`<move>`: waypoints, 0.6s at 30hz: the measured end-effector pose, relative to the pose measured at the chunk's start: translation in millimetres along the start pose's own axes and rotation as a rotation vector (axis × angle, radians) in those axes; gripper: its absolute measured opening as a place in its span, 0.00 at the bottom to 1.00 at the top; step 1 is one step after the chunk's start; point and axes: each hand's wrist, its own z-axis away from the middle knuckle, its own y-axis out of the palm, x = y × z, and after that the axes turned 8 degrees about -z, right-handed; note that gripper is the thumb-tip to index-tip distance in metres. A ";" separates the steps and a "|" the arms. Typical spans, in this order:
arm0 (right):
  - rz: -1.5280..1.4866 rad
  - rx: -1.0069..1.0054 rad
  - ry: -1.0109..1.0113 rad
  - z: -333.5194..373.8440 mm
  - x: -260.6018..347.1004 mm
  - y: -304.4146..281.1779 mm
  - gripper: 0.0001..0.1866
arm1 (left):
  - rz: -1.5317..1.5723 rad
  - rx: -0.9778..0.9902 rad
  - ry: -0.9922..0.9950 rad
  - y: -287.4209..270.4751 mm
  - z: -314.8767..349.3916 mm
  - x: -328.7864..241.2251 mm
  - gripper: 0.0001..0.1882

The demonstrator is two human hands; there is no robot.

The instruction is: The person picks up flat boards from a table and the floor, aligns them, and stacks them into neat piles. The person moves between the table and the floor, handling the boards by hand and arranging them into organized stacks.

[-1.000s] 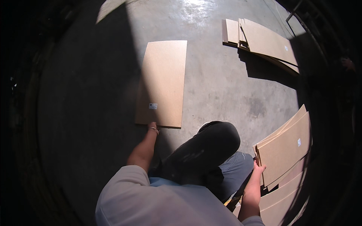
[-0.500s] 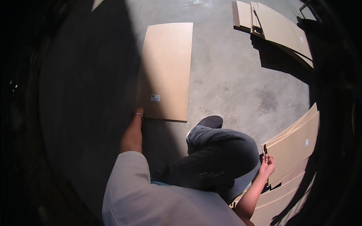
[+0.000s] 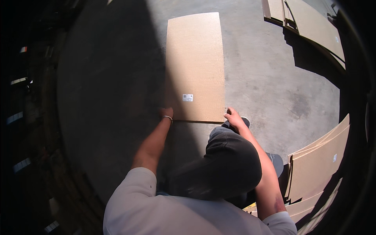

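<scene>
A long tan fibreboard panel with a small white sticker lies flat on the concrete floor in front of me. My left hand, a thin bangle on its wrist, grips the panel's near left corner. Fingers of my right hand are curled on the near right corner. My bent knee in dark trousers sits between my arms.
A stack of similar panels leans at my right side. More boards lie at the far right. The left half of the floor is in deep shadow, with dark clutter along the left edge.
My right hand left the stack at my right and came forward onto the panel's near right corner. My left hand stayed at the near left corner. My head leaned closer to the panel.
</scene>
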 end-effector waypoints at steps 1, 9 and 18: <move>0.265 0.037 0.017 -10.9 4.6 7.1 0.32 | 0.111 -0.022 -0.090 3.5 0.2 -4.7 0.13; 0.217 -0.237 0.180 -0.4 38.9 31.0 0.37 | 0.660 0.085 -0.183 -49.3 10.9 15.6 0.31; -0.382 -0.373 0.090 -16.2 53.7 31.9 0.35 | 1.192 -0.120 0.294 -129.4 -12.1 56.5 0.25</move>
